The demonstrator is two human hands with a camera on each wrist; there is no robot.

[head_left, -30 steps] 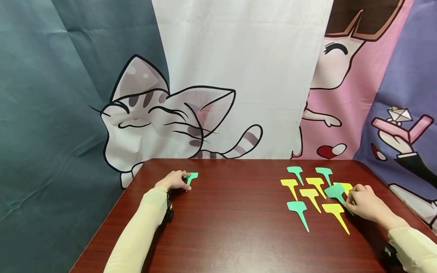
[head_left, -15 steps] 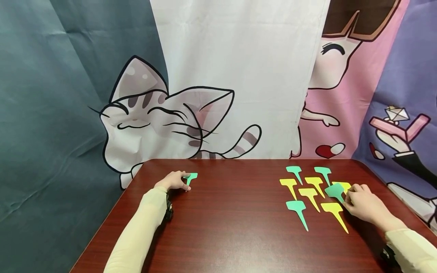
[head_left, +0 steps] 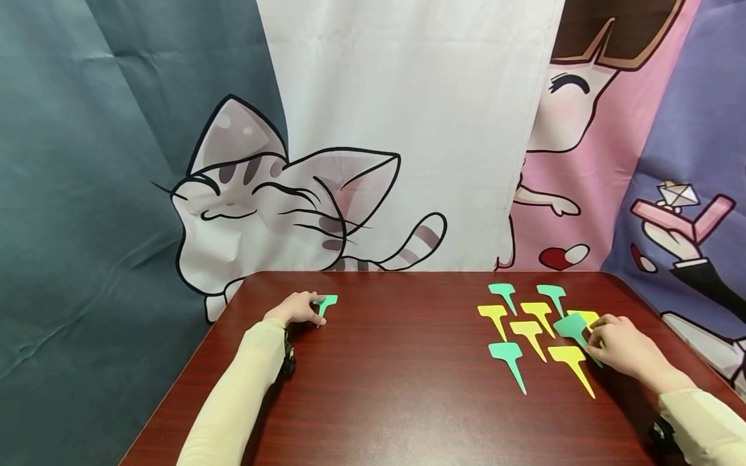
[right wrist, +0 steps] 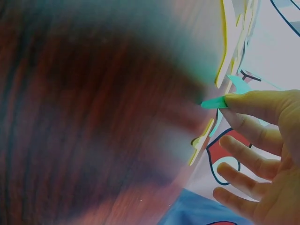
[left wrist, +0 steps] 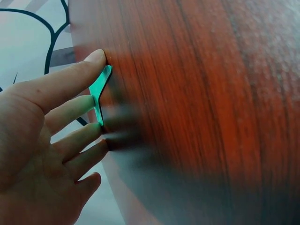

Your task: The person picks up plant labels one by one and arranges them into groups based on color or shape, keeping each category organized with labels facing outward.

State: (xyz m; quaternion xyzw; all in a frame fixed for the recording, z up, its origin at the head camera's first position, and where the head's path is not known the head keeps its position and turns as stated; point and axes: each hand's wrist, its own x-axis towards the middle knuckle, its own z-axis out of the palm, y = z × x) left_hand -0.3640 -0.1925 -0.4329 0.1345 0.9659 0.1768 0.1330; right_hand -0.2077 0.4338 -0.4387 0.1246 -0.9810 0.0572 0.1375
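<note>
At the table's far left, my left hand [head_left: 296, 307] grips a green T-shaped plant label [head_left: 328, 301] low at the tabletop. In the left wrist view the thumb and fingertips meet the edges of this green label [left wrist: 99, 89]. My right hand [head_left: 620, 343] pinches another green plant label [head_left: 571, 325] by its stem between thumb and forefinger, its wide head pointing away to the left. The right wrist view shows this label's stem [right wrist: 214, 102] jutting past the thumb, other fingers spread. Behind it lies a yellow plant label [head_left: 587, 317], partly covered.
Left of the right hand lie more labels, among them a yellow one [head_left: 566, 353], a green one [head_left: 506, 351] and a yellow one [head_left: 526, 329]. More green labels [head_left: 550, 291] lie farther back. A printed cloth [head_left: 408, 116] hangs behind the brown table [head_left: 402, 388].
The green label in my right hand has turned slightly; its tip shows below the fingers again after being hidden half a second ago. My left hand has stayed in place.
</note>
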